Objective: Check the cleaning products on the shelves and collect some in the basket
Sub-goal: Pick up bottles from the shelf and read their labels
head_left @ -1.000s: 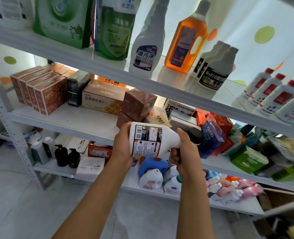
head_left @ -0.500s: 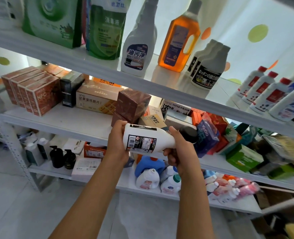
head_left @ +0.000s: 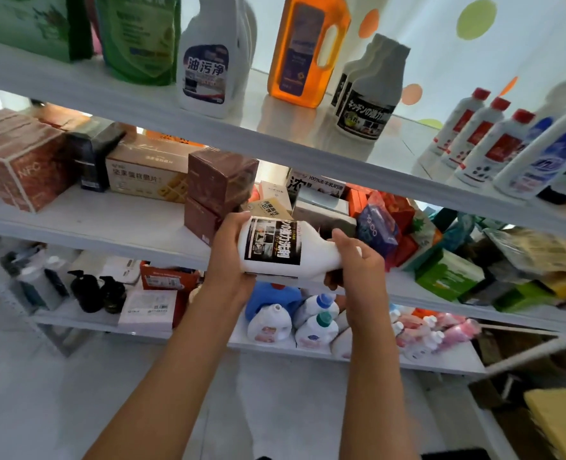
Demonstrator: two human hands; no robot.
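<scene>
2 hands (head_left: 294, 260) grip white bottle (head_left: 281, 249) sideways, black label up.

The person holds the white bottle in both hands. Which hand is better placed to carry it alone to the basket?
Probably the right hand: it is wrapped round the narrow neck of the white bottle, a grip that one hand can keep. The left hand only cups the wide base. No basket is in view.

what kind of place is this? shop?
Probably a small shop or stockroom: open white shelves hold rows of identical red-capped bottles and stacked boxes, and both hands hold a white bottle label-up.
</scene>
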